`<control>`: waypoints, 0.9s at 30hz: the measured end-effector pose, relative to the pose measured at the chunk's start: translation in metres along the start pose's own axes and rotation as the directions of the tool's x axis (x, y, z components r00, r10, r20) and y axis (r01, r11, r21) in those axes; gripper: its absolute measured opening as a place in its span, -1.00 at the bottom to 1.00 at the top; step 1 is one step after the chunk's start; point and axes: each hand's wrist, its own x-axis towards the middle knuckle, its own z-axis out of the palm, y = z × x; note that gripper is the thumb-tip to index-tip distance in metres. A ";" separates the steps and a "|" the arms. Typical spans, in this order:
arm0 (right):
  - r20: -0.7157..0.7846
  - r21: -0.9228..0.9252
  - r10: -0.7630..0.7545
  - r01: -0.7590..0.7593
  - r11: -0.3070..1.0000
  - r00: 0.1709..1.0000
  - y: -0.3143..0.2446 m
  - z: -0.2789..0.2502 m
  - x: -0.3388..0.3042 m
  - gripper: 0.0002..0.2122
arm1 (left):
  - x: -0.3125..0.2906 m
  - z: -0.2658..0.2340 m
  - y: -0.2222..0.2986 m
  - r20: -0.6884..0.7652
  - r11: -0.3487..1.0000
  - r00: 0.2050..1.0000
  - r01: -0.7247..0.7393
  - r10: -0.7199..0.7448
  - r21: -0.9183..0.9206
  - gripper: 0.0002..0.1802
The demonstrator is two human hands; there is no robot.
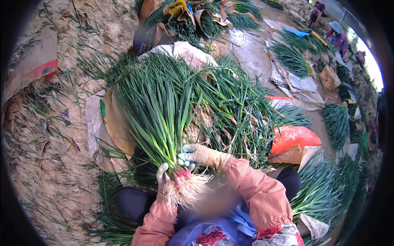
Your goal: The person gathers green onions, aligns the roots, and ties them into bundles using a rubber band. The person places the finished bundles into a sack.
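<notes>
1. The left hand (161,177), gloved, held the bunch (164,123) low on its left side, thumb in front; its other fingers were mostly hidden.
2. The right hand (199,156), also gloved, touched the stalks from the right, just above the bulbs (179,176), its fingers curled narrowly; whether it gripped any stalks I could not tell.
3. The bunch was in front of the person's lap, between the knees, green leaves fanning up and to the left, pale roots (186,192) hanging toward the apron (209,233).
4. A loose pile (242,110) of similar plants lay beyond the right hand, with a red bag (295,137) at its right.
5. Straw-coloured litter (53,164) covered the ground at left.
6. People (337,37) were at the far upper right.
</notes>
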 end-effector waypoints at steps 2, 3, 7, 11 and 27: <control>-0.018 -0.162 -0.085 0.081 0.983 0.996 -0.005 -0.001 -0.008 -0.84 | 0.000 -0.006 -0.002 -0.035 0.999 0.999 0.000 -0.002 -0.044 -0.53; -0.065 -0.336 -0.087 0.060 0.940 0.994 -0.019 0.008 -0.021 -0.83 | 0.004 -0.018 -0.001 0.009 1.000 1.000 0.027 -0.027 -0.002 -0.51; -0.034 -0.928 -0.358 0.104 0.358 0.933 -0.031 -0.005 -0.033 -0.80 | 0.012 -0.036 -0.004 0.047 0.992 0.994 0.099 -0.103 0.073 -0.47; 0.047 -0.978 -0.655 0.168 0.124 0.754 -0.009 -0.037 -0.027 -0.82 | 0.022 -0.014 -0.010 -0.045 0.996 0.995 0.093 -0.093 -0.003 -0.46; -0.090 -0.992 -0.204 -0.105 -0.066 0.975 -0.075 0.066 -0.086 -0.69 | 0.028 0.027 -0.001 -0.130 0.986 0.991 0.050 -0.030 0.156 -0.67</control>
